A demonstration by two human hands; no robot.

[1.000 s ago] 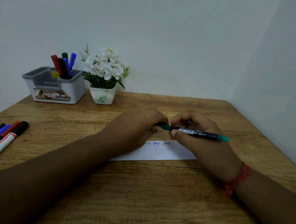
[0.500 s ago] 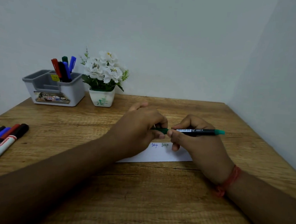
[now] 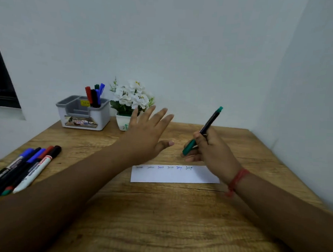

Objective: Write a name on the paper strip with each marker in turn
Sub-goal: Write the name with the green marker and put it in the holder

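Head view is all we have, looking down over both forearms onto a wooden table (image 3: 156, 221). Our right hand (image 3: 212, 149) grips the green marker (image 3: 204, 130): a slim black barrel with a white printed label, a green cap at the lower end and a green plug at the upper end. Its long axis runs diagonally, capped end pointing down and left toward the table, plug end pointing up and right toward the wall. It is held off the table, just beyond the paper strip (image 3: 174, 176).

That strip is white and lies flat with its long axis running left to right, between our two forearms. Six small handwritten words sit in a row along its far edge, in dark and blue inks; we cannot read them with certainty.

Our left hand (image 3: 147, 136) is released, fingers spread and straight, holding nothing and hovering above the table left of the marker.

On the left a row of loose markers (image 3: 24, 170) lies side by side, caps pointing away from us; their near ends are partly covered by our left forearm. A grey organizer (image 3: 83, 113) at the back holds four upright markers, beside a white flower pot (image 3: 123, 121) partly hidden behind our left hand.
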